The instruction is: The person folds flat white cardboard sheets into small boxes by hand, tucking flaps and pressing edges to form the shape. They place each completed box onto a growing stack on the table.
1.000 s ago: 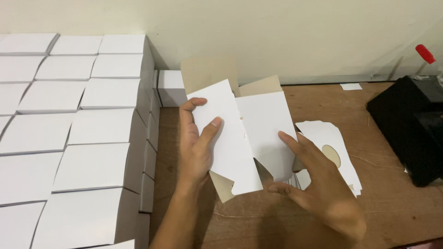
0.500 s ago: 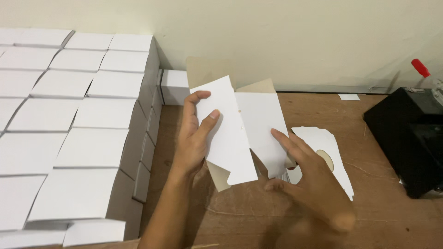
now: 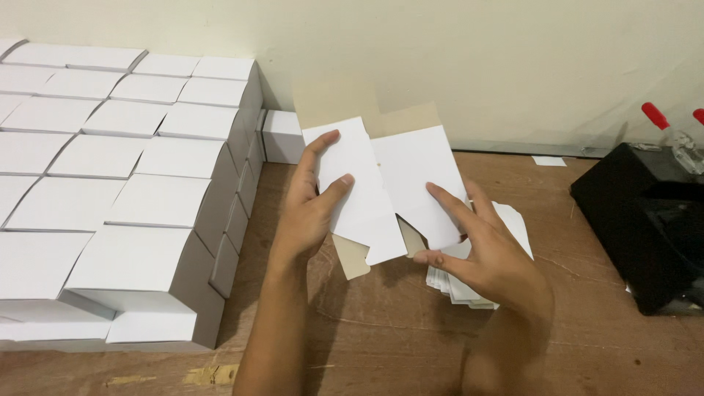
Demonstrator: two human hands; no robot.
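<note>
L hand [image 3: 312, 209] & R hand [image 3: 480, 246] raised side by side, fingers spread, gripping.

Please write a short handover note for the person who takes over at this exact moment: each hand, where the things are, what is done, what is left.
Left hand: grips the left white panel of a flat carton blank, held above the wooden table.
Right hand: fingers on the right panel, thumb under it.
Done: many folded white boxes stand stacked at left.
Left: this blank is not yet a box; a pile of flat blanks lies under the right hand.
</note>
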